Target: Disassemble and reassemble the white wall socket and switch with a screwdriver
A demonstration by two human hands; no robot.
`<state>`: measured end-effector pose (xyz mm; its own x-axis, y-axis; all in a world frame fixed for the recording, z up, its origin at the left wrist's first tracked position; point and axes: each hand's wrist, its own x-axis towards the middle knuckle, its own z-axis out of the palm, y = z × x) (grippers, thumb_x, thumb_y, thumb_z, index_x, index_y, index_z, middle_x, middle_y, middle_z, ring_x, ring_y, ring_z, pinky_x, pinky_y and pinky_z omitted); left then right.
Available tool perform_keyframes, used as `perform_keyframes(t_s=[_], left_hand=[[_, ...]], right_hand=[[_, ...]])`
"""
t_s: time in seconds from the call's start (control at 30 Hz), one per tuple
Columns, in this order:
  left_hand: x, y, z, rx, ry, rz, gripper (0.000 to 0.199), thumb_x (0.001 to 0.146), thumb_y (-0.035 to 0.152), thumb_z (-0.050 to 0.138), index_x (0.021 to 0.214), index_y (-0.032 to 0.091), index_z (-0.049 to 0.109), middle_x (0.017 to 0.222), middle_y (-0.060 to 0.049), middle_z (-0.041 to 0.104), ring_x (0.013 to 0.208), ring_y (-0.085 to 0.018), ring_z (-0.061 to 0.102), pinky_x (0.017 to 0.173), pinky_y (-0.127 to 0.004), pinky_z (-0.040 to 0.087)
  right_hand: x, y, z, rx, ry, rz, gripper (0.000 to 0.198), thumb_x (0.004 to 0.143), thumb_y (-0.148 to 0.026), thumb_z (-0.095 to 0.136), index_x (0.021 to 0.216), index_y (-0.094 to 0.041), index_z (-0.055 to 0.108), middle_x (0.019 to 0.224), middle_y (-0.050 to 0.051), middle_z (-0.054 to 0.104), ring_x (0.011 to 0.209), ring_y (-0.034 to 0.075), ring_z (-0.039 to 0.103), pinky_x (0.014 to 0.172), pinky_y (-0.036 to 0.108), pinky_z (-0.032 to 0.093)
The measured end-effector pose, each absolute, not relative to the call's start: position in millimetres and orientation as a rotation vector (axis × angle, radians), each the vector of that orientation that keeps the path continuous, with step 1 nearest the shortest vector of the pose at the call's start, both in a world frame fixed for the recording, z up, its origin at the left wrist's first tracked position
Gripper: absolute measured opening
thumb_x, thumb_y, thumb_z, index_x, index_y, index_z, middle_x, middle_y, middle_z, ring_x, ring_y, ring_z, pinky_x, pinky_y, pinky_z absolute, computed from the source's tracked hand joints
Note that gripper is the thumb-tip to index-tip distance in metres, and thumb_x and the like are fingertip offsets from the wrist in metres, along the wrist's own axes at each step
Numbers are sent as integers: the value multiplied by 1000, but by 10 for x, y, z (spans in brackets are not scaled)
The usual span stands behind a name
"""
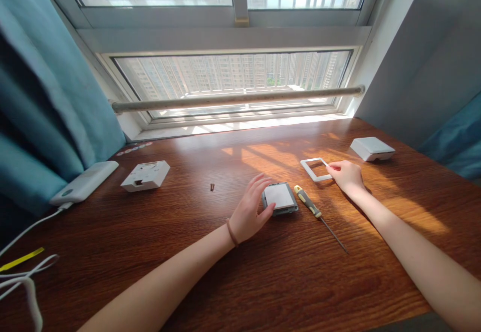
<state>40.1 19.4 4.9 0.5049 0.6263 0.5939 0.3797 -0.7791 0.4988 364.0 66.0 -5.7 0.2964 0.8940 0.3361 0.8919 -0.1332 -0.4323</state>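
Observation:
My right hand (346, 176) pinches the right side of a white square frame (308, 172), thumb and fingers closed on its edge. The frame is at the wooden table's surface, beyond the screwdriver. With fingers apart, my left hand (252, 208) is at the left side of a wall switch (278, 197), which has a white face and grey surround. Its thumb overlaps the switch's near left corner; whether it touches is hard to tell. Between the two hands lies a screwdriver (308, 203) with a yellow and grey handle, its shaft pointing toward me.
Two small screws (212, 187) lie left of my left hand. A white mounting box (146, 177) stands farther left, beside a white power bank (85, 183) with a cable. At the far right sits another white box (373, 148). A window rail (240, 100) runs behind the table (210, 282).

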Motion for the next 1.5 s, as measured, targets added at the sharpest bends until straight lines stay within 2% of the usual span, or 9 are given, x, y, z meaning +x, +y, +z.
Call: perform_keyframes(t_s=[0.1,0.2,0.33,0.53,0.7,0.83,0.97,1.13,1.5], left_hand=[[410,178,56,2438,874,1177,59,80,24,57,131,18,30,133,-13,41,132,-26,29,108,-49,29],[433,148,66,2420,910,1183,77,74,34,65,136,16,22,138,-16,35,133,-28,26,109,-50,27],[463,114,68,2405,905,1141,91,68,42,69,138,16,17,141,-17,29,134,-29,24,110,-48,25],[452,117,86,2324,937,1143,81,71,37,68,135,19,23,138,-15,33,130,-27,30,109,-47,28],[434,177,57,2150,876,1150,68,71,32,67,129,19,34,132,-13,36,127,-27,33,108,-46,29],[402,292,-28,1840,776,1102,65,70,34,68,126,20,39,127,-11,37,122,-25,41,105,-43,35],[288,431,-46,1765,753,1005,70,65,35,73,126,21,41,126,-10,37,123,-26,40,107,-44,31],[134,547,-22,1927,774,799,81,58,33,78,129,22,40,127,-10,35,125,-27,35,109,-46,25],[155,494,162,2078,854,621,90,54,31,80,131,18,38,121,-12,36,121,-29,36,107,-49,25]], right_hand=[[3383,529,68,-1941,-1536,26,28,75,-33,54,82,-13,72,75,8,70,70,22,64,67,30,45],[3008,296,192,-1804,-1608,57,27,76,-35,56,87,-17,71,81,4,70,71,15,63,70,24,45],[2632,24,263,-1615,-1763,40,21,79,-28,53,83,-18,70,65,2,64,56,13,56,59,24,41],[2566,-39,225,-1581,-1835,80,17,78,-26,54,78,-17,69,66,3,65,57,14,56,60,25,41],[2571,-54,225,-1527,-1800,297,21,82,-32,54,87,-18,69,74,4,67,61,15,59,60,26,45],[2574,-72,237,-1440,-1808,435,26,86,-33,48,92,-19,69,83,5,68,74,18,62,66,27,47],[2583,-84,247,-1345,-1893,475,29,89,-30,44,105,-20,65,93,6,66,85,18,60,74,29,48],[2592,-107,246,-1296,-2043,323,32,85,-28,50,112,-15,60,99,10,62,93,21,55,82,34,45],[2582,-155,317,-1332,-2275,173,32,81,-33,54,109,-17,58,94,9,61,87,24,51,76,39,46]])
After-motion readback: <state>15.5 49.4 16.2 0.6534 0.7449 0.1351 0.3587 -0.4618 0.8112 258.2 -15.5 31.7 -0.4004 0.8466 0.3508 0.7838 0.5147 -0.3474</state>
